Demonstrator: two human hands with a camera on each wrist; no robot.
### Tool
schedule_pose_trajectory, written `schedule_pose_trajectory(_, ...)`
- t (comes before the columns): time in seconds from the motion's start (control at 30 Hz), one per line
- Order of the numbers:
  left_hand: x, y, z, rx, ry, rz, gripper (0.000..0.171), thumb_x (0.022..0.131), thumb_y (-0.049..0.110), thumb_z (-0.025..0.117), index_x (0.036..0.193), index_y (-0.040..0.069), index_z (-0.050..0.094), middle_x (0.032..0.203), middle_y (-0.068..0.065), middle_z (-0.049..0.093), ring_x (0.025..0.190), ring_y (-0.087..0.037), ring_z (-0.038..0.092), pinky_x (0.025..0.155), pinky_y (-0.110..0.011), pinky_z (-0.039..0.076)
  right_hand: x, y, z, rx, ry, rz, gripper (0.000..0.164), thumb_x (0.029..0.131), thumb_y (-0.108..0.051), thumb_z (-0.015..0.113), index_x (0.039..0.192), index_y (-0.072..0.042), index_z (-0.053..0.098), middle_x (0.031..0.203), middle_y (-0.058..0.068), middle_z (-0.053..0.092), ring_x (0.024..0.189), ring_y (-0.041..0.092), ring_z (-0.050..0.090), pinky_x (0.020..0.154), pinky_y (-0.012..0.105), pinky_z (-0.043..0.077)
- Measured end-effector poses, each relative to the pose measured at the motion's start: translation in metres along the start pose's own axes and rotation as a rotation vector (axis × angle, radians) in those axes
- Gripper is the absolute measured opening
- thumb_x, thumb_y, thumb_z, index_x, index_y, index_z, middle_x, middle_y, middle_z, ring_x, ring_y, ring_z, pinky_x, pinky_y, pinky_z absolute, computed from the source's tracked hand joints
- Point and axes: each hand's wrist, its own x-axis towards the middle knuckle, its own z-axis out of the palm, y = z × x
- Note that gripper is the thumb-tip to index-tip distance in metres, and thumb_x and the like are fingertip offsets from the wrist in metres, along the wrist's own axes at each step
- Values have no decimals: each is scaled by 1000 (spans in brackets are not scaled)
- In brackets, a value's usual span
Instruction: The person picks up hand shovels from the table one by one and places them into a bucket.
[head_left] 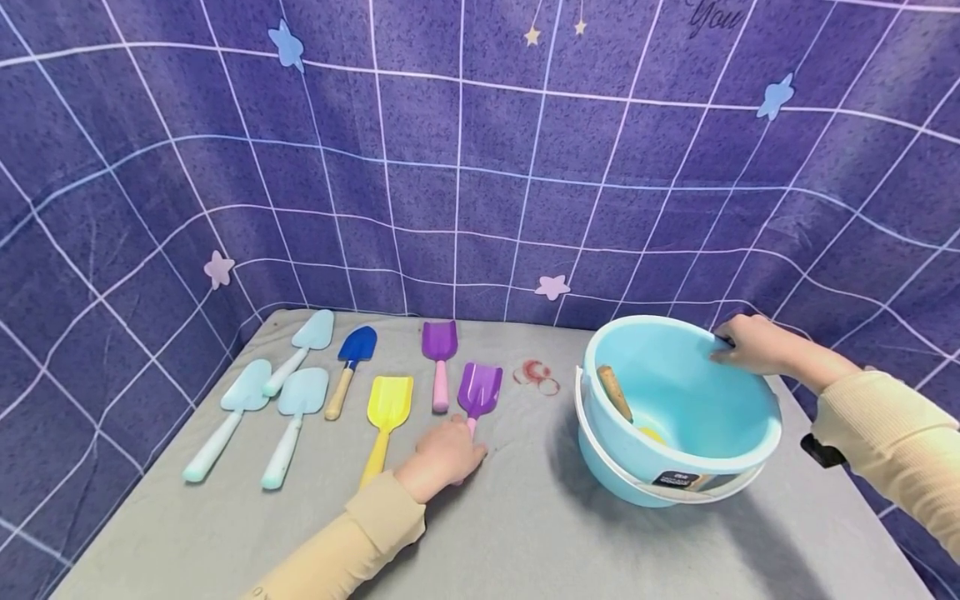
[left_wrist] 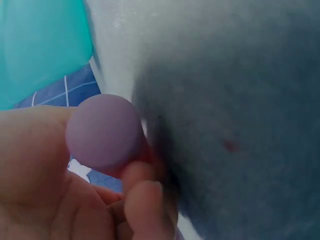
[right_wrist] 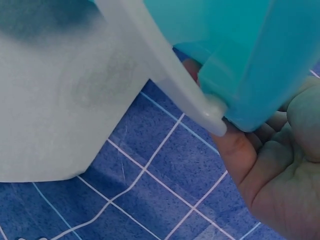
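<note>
My left hand [head_left: 448, 452] pinches the pink handle of a toy shovel with a purple scoop [head_left: 480, 388], which lies at the middle of the table. Close up in the left wrist view, the rounded handle end [left_wrist: 105, 132] sits between thumb and fingers. With my right hand [head_left: 757, 343] I grip the far right rim of a light blue bucket [head_left: 701, 400]. The right wrist view has fingers beneath the bucket's rim, near the end of its white carrying handle [right_wrist: 165, 75]. Inside the bucket are a wooden handle [head_left: 615, 393] and something yellow [head_left: 651, 435], mostly hidden.
Left of my left hand lie a yellow shovel [head_left: 388, 404], another purple shovel [head_left: 440, 342], a blue trowel [head_left: 357, 343] and pale blue shovels [head_left: 303, 390]. Reddish ring marks [head_left: 536, 375] stain the grey tabletop [head_left: 517, 533]. A purple gridded cloth [head_left: 480, 192] rises behind.
</note>
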Motion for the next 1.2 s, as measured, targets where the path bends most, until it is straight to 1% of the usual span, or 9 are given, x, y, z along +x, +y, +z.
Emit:
schedule_pose_trajectory(0.17,3,1,1,21,15,-1,36,85,29,62,101,-4,59,91,-12,58,69,-26,59,56,-40,50,0,0,-1,5,-2,2,36,83,-11,66,61,-13,38,55,-5,26,50,10,30,51,26,31)
schedule_pose_trajectory(0.27,4,1,1,15,18,-13,32,85,25,62,99,-4,59,89,-11,57,67,-25,57,53,-38,48,1,0,-1,7,-3,6,35,83,-10,66,61,-13,39,55,-5,27,50,10,31,51,26,31)
schedule_pose_trajectory(0.43,4,3,-4,-24,8,-48,31,85,23,61,101,-4,59,84,-12,58,62,-22,54,49,-37,46,1,0,-1,3,-1,10,34,84,-11,66,61,-12,40,55,-4,28,51,11,33,52,27,32)
schedule_pose_trajectory(0.53,3,4,-10,-35,17,-74,29,89,23,58,99,-4,59,79,-14,59,59,-22,54,47,-38,45,1,0,0,9,-6,10,33,84,-10,65,62,-12,41,56,-4,28,51,11,33,52,27,32)
schedule_pose_trajectory(0.7,2,7,-22,8,32,-106,38,94,28,53,104,-8,56,79,-18,61,59,-24,55,46,-36,45,0,1,1,15,-8,6,34,84,-10,65,61,-12,40,56,-5,28,51,11,33,51,26,31)
schedule_pose_trajectory(0.8,1,7,-29,35,38,-88,39,95,29,52,105,-8,57,81,-17,61,61,-25,56,48,-35,45,0,1,1,10,-3,3,34,83,-10,66,61,-12,40,56,-5,28,51,10,33,51,26,31)
schedule_pose_trajectory(0.93,3,7,-39,69,36,-40,32,94,27,53,102,-3,61,80,-12,61,63,-23,55,49,-35,44,1,1,1,6,-3,-2,35,84,-10,66,62,-12,40,56,-5,27,51,10,32,51,26,31)
schedule_pose_trajectory(1.1,6,7,-56,88,16,-28,29,93,26,54,103,2,67,81,-11,64,60,-21,52,46,-34,42,2,1,2,4,-2,-9,35,84,-11,68,62,-13,40,56,-5,28,51,10,32,51,25,30)
schedule_pose_trajectory(1.2,9,8,-67,103,8,-15,29,94,27,53,105,4,68,102,-15,67,64,-22,56,49,-36,45,1,2,2,2,1,-15,35,84,-11,67,62,-13,40,56,-5,28,51,10,31,51,25,29)
